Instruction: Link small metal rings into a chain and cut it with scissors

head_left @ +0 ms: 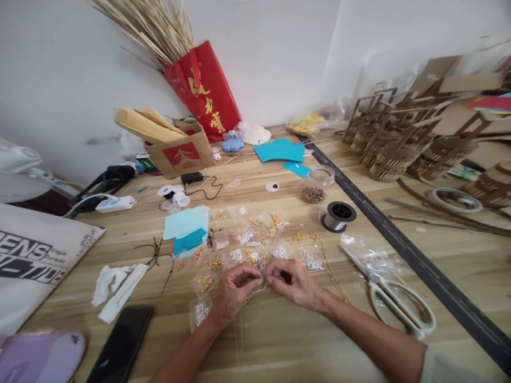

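Note:
Both hands meet fingertip to fingertip over the table, just in front of small piles of beads. My left hand (235,290) is closed in a pinch, with a thin strand of small silvery beads (254,293) running beneath it. Fine clear thread (240,330) trails from below that hand toward the table's front. My right hand (293,284) is also pinched, its fingertips almost touching the left ones; what lies between them is too small to make out. A heap of silvery-brown beads (261,263) sits right behind the fingertips. White rings (311,259) lie to the right.
Scissors (393,303), a plastic bag and a gold chain (333,274) lie at right. Behind them stand a wire spool (338,215) and a jar of beads (315,191). A phone (122,343) and white tissue (120,287) are at left; wooden baskets (391,149) stand back right.

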Motion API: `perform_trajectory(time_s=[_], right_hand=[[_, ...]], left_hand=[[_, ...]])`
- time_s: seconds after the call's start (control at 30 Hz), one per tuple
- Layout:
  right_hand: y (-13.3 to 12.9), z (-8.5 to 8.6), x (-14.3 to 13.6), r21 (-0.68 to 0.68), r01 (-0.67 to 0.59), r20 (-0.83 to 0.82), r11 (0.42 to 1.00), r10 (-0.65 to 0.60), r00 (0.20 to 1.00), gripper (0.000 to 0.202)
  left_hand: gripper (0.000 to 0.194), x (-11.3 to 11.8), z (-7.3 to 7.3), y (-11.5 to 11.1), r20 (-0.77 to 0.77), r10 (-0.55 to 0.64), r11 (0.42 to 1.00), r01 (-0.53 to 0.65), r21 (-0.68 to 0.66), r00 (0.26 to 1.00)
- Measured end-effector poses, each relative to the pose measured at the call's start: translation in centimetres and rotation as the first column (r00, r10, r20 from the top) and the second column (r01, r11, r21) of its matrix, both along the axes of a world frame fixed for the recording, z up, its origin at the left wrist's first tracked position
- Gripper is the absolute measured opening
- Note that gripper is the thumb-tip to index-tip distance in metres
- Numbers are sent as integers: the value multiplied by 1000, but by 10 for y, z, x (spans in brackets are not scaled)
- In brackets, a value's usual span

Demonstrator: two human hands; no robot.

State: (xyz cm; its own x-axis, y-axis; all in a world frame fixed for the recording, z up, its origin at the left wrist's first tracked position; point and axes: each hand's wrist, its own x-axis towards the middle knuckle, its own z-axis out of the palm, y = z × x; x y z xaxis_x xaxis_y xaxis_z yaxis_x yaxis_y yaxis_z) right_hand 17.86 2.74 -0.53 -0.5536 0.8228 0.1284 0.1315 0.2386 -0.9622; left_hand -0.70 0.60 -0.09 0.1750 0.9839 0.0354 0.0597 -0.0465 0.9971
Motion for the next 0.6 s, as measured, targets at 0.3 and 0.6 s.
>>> perform_trajectory(time_s=[0.3, 0.6], right_hand=[[0, -2, -1, -20, 14, -23, 1000, -14, 1000, 8], [-1, -2, -2, -14, 8, -41, 1000, -9, 999, 7]], left_hand=[[4, 0, -1, 2, 47, -10, 999, 8, 41, 999], [11, 2, 3, 1, -10, -24, 1000, 24, 16, 1000]])
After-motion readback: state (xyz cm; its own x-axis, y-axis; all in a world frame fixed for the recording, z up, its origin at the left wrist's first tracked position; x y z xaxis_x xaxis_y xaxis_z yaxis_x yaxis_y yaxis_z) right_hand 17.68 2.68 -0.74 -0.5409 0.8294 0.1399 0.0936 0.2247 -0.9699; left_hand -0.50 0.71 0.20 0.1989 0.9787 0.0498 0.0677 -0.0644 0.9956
